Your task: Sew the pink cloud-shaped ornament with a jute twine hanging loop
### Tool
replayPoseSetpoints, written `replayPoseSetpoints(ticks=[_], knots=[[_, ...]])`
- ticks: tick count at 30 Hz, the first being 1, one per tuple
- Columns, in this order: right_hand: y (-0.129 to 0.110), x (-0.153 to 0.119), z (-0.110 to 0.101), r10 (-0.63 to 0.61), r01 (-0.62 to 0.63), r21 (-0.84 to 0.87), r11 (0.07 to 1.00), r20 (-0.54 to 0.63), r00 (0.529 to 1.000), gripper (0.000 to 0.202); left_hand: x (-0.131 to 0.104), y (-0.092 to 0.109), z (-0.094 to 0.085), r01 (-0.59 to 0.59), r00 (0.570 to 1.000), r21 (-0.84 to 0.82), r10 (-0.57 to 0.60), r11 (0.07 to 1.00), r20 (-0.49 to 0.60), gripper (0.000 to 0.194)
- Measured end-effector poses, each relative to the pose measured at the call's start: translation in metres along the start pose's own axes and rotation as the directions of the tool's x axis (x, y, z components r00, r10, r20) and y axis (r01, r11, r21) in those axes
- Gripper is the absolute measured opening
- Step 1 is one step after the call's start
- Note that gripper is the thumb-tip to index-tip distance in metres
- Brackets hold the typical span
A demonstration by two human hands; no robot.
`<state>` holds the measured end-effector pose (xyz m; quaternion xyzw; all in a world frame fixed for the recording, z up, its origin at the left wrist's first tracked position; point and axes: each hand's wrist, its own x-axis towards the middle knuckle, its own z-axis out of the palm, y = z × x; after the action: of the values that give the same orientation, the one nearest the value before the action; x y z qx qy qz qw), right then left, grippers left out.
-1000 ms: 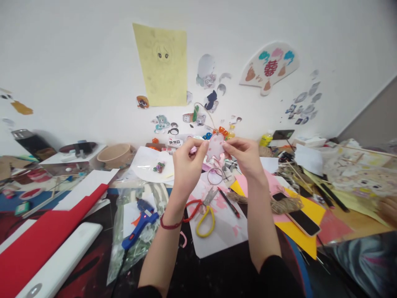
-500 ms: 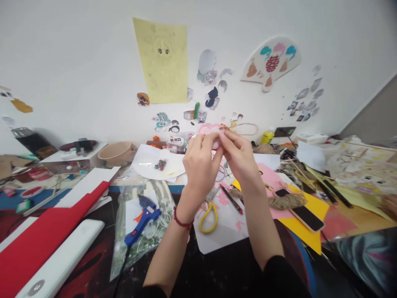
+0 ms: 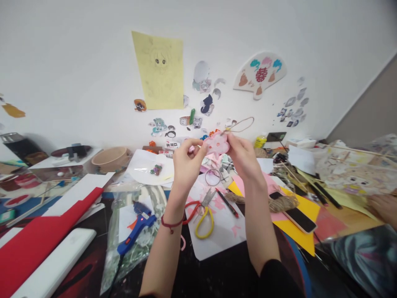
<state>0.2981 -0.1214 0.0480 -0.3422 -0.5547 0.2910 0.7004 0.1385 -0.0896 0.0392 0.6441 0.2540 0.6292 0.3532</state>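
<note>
Between my hands, raised over the table, is a pink flower-shaped piece point(image 3: 217, 143) with small orange-red spots and a loop of brown cord point(image 3: 243, 125) at its upper right. My right hand point(image 3: 243, 155) pinches its right edge near the cord. My left hand point(image 3: 189, 160) has fingers curled at its left edge, with a small pink bit showing between them. Below lie scissors point(image 3: 206, 221) with one yellow and one red handle, and a dark pencil point(image 3: 228, 203), both on a white sheet point(image 3: 211, 248) with pink scraps.
A blue glue gun point(image 3: 136, 234) rests on a clear plastic bag at the left, beside red material point(image 3: 46, 231) and a white long object. To the right are twine point(image 3: 282, 203), a phone point(image 3: 300, 220) and yellow paper. Another person's hand point(image 3: 384, 207) shows at the right edge.
My hands have moved apart, uncovering the pink flower piece between them. The view has shifted slightly, and more of the scissors, including the red handle, now shows.
</note>
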Motion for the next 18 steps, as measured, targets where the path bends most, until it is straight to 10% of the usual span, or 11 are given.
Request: replayPoseSetpoints(ticks=[18], knots=[[0.038,0.025,-0.011,-0.064,0.048,0.086,0.995,0.197,0.978,0.056,-0.002,-0.001,0.010,0.238,0.971,-0.192,-0.229,0.952,0.063,0.023]])
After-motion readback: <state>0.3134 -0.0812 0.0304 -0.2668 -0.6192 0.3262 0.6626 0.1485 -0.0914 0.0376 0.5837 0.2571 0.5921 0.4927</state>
